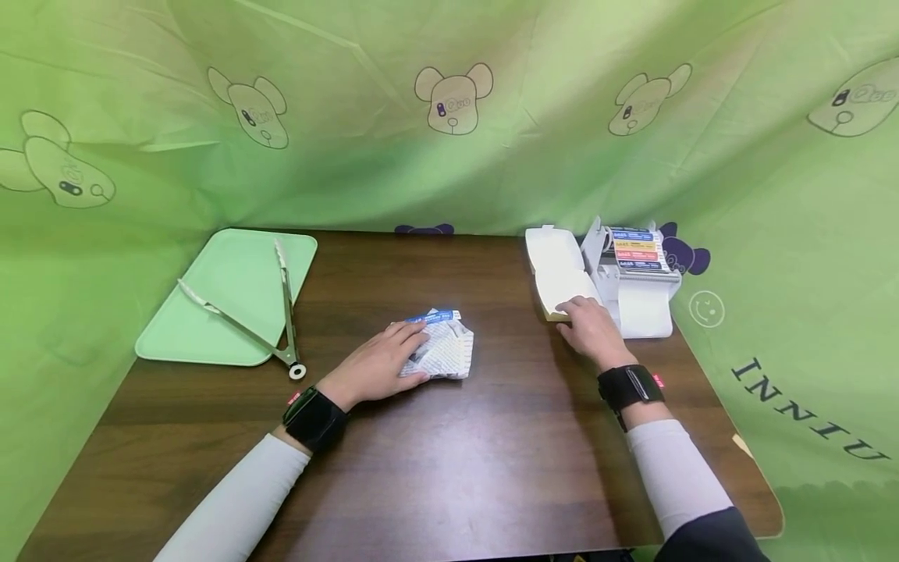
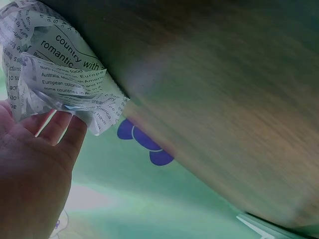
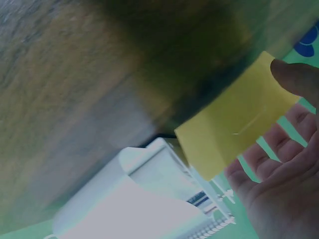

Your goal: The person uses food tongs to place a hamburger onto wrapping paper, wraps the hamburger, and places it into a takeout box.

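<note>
Two hands (image 1: 379, 363) (image 1: 593, 336); one parcel (image 1: 448, 351), box (image 1: 558, 261), tray (image 1: 242, 281), dispenser (image 1: 644, 308), tongs (image 1: 286, 355).

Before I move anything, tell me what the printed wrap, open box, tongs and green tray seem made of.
Printed wrap: thin paper, likely, by its creases and sharp folds; any coating is unclear.
Open box: probably cardstock, matte yellow outside, with folded edges.
Tongs: apparently metal, by their grey sheen.
Green tray: likely smooth plastic, one even colour with rounded corners.
</note>
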A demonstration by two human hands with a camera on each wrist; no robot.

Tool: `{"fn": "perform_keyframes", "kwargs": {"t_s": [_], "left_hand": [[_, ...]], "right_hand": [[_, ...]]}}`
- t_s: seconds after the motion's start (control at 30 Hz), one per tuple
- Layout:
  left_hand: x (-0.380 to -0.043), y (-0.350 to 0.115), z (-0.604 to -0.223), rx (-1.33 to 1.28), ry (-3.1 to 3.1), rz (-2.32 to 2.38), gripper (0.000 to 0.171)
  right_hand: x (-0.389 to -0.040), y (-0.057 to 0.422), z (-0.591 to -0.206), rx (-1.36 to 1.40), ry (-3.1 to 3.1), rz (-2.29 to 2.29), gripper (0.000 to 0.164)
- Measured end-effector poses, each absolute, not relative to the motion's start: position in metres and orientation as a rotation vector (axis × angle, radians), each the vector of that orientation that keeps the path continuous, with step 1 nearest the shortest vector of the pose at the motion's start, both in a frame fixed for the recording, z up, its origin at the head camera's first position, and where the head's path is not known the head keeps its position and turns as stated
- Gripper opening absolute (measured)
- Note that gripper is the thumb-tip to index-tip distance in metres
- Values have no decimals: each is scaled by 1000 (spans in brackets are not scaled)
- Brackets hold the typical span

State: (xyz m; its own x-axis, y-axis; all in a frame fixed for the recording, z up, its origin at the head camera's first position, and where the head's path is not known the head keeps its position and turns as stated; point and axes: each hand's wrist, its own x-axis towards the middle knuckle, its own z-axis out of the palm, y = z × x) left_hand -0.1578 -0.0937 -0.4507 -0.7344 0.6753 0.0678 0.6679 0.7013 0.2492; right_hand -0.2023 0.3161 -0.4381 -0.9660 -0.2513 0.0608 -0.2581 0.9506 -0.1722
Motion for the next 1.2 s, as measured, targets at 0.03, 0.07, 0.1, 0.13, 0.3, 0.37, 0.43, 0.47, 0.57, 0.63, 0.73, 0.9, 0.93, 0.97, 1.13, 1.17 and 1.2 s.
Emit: {"fn": "perform_keyframes", "kwargs": {"t_s": [0.03,0.07,0.1,0.13,0.3,0.37,0.43,0.47,0.57,0.63,0.73,0.9,0.93,0.97,1.13,1.17,1.2], "left_hand": [[-157,-95,-451,1129,2870,404,68],[-156,-96,-451,1138,2873,415,68],[-156,-97,-451,1146,2875,425,68],[-155,-99,-451,1151,2879,434,68],[-151,-104,-451,1180,2895,453,68],[-150,-106,-451,1182,2895,459,67],[-150,-107,-451,1184,2893,469,67],[-150,-107,-451,1183,2892,470,67],[-150,-109,-451,1175,2893,472,67],[-150,-110,-452,1162,2897,461,67],[-150,-113,-454,1146,2904,458,68],[-149,-118,-454,1153,2901,502,68],[-148,-118,-454,1152,2897,505,68],[-148,-119,-453,1154,2895,513,68],[-149,-121,-451,1148,2891,539,68],[-149,-122,-450,1142,2891,544,68],[-149,-123,-450,1132,2891,540,68]], "right_hand": [[-203,317,-439,408,-3058,275,35],[-203,319,-441,420,-3045,268,31],[-204,319,-442,436,-3029,259,28],[-204,320,-443,452,-3012,252,25],[-204,321,-448,505,-2945,223,19],[-202,318,-448,500,-2949,228,19],[-200,316,-448,487,-2964,234,19],[-198,314,-447,479,-2973,240,20],[-195,308,-447,458,-2998,250,21],[-192,304,-447,458,-3007,247,21],[-188,296,-448,473,-3010,243,21],[-180,284,-449,528,-2981,242,20],[-178,281,-449,542,-2974,243,19],[-176,278,-449,559,-2965,246,19],[-169,265,-450,611,-2948,263,19],[-168,262,-450,617,-2950,266,19],[-166,259,-450,624,-2954,264,20]]}}
